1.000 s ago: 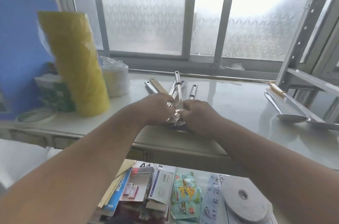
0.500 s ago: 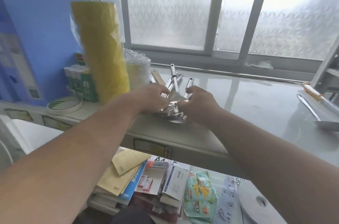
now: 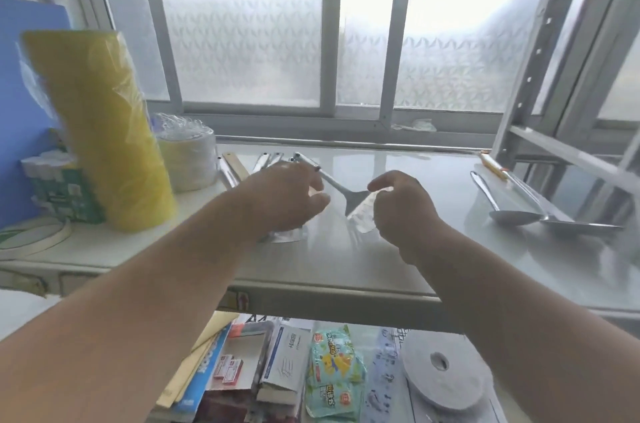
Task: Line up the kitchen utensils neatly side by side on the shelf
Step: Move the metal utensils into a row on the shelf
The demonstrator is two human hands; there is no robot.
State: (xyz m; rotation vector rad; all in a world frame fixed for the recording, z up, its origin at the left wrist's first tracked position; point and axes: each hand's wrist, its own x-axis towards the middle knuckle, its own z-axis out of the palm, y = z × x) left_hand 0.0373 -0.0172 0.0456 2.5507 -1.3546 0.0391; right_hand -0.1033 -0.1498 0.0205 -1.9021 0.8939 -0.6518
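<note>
Lying between both hands, the fork (image 3: 349, 194) runs handle-far-left to tines-near-right; right hand (image 3: 398, 204) nearer its tines, fingers curled, pinch uncertain; left hand (image 3: 287, 200) relaxed over the handle.

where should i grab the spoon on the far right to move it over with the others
Take the far-right spoon by its bare handle, about midway, coming from above with thumb and finger across it. It lies flat on the shelf, bowl toward you, beside another spoon, so pinch narrowly to avoid nudging that one.
</note>
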